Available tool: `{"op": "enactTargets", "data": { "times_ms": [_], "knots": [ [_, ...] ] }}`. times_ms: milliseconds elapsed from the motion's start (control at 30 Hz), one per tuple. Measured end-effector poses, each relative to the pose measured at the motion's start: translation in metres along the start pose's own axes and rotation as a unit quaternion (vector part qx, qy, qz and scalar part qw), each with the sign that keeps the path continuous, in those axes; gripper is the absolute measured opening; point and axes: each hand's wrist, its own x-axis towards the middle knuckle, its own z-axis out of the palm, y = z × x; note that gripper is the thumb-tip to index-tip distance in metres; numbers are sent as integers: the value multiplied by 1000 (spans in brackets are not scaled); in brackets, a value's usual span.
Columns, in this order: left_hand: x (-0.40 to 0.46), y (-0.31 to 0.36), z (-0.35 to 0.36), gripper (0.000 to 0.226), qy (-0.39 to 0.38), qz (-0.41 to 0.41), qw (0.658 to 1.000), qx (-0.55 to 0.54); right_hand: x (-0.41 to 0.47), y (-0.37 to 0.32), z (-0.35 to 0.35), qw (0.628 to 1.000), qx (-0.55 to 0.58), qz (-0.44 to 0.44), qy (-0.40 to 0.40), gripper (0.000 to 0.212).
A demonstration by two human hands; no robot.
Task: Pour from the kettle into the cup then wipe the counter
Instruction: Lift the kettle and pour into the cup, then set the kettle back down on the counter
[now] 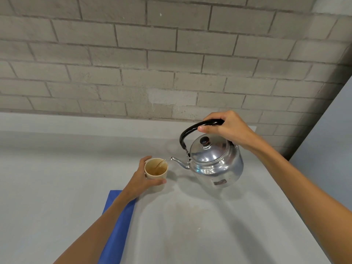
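A shiny metal kettle (215, 164) with a black handle hangs above the grey counter (57, 178), tilted left. My right hand (226, 128) grips its handle from above. A thin stream of brownish liquid runs from the spout into a beige cup (156, 169) that stands on the counter. My left hand (142, 180) wraps around the cup's left side and front. A blue cloth (118, 223) lies flat on the counter near me, partly hidden under my left forearm.
A grey brick wall (171, 54) rises right behind the counter. The counter's right edge (297, 212) runs diagonally toward me, with a pale surface beyond it. A faint brownish stain (182, 208) marks the counter in front of the cup.
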Motion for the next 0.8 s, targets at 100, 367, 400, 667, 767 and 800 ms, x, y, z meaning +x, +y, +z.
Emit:
{"op": "enactTargets", "data": {
  "times_ms": [100, 367, 400, 667, 767, 800],
  "knots": [
    [1, -1, -2, 121, -14, -4, 1000, -7, -2, 14, 4, 997, 71, 35, 9, 16],
    [8, 36, -22, 119, -15, 53, 998, -29, -4, 45, 13, 978, 194, 64, 30, 21],
    [10, 47, -24, 105, -3, 75, 997, -27, -3, 49, 14, 976, 205, 69, 32, 21],
    [51, 124, 15, 57, -9, 165, 986, 36, 10, 78, 23, 962, 249, 97, 50, 19],
    [72, 131, 37, 55, -56, 167, 982, 70, 16, 89, 28, 961, 254, 99, 50, 15],
    [79, 131, 43, 56, -63, 164, 981, 82, 18, 93, 29, 960, 256, 100, 50, 15]
  ]
}}
